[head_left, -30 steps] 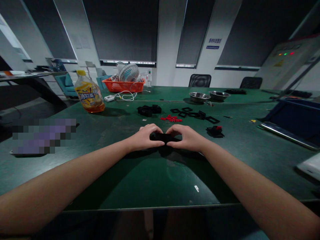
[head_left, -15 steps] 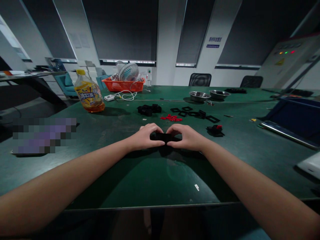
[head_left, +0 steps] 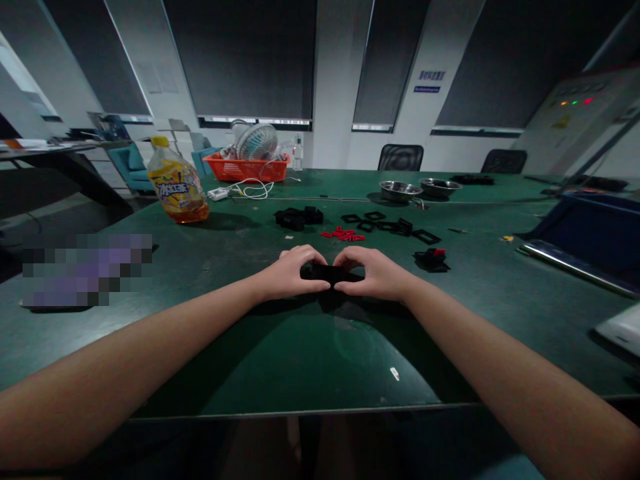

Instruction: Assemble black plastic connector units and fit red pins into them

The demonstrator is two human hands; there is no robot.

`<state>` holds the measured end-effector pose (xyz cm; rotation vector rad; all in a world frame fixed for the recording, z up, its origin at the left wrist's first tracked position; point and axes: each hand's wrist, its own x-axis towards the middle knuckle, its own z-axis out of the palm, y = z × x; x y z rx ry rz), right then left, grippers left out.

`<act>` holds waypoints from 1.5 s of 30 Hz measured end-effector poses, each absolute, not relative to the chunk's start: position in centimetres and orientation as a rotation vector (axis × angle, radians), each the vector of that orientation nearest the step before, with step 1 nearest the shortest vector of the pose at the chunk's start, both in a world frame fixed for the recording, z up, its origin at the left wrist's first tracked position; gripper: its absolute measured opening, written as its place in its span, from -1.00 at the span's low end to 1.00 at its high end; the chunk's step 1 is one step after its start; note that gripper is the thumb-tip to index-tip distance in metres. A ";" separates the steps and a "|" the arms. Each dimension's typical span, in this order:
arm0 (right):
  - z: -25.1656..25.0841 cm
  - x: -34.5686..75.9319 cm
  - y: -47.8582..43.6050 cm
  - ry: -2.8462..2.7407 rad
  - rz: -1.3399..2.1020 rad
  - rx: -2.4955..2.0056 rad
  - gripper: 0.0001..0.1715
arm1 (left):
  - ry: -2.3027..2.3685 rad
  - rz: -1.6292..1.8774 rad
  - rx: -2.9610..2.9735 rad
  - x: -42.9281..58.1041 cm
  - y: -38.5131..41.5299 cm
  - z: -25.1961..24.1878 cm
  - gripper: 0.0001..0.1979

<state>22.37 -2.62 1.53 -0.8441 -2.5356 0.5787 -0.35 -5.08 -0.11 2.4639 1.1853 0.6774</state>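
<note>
Between my two hands is a small black plastic part [head_left: 330, 274], dark against its own shadow, so its exact shape is hard to make out. My left hand [head_left: 295, 272] grips its left side, with the thumb in front and the fingers behind. On the other side my right hand [head_left: 373, 273] holds it the same way, and the two thumb tips nearly meet. Beyond the hands lie a scatter of small red plastic pieces [head_left: 344, 235] and a pile of black parts [head_left: 299, 218]. Several flat black frames [head_left: 384, 226] are spread to the right of these.
A black part with a red piece [head_left: 432, 259] lies right of my hands. Two metal bowls [head_left: 400, 192] stand farther back. On the left are a drink bottle [head_left: 176, 183], a red basket [head_left: 245, 169] and a pixelated flat object [head_left: 87, 272]. A dark blue bin [head_left: 590, 240] is at right.
Both hands keep the same grip on the black part, with hardly any motion. The whole view has shifted very slightly.
</note>
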 end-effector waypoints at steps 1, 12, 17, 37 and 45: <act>1.5 22.4 -2.6 -2.537 0.577 -0.845 -0.65 | 1.181 0.682 2.467 -0.4 -5.0 -0.2 -0.61; 1.5 22.5 -2.6 -2.542 0.558 -0.850 -0.65 | 1.175 0.687 2.465 -0.4 -5.0 -0.2 -0.57; 1.5 22.5 -2.7 -2.542 0.556 -0.855 -0.66 | 1.180 0.685 2.458 -0.3 -5.0 -0.2 -0.59; 1.6 22.3 -2.6 -2.513 0.567 -0.860 -0.65 | 1.199 0.575 2.513 0.0 -5.3 -0.2 -0.45; 1.5 22.3 -2.4 -2.513 0.581 -0.857 -0.63 | 1.226 0.598 2.514 0.1 -5.2 -0.3 -0.48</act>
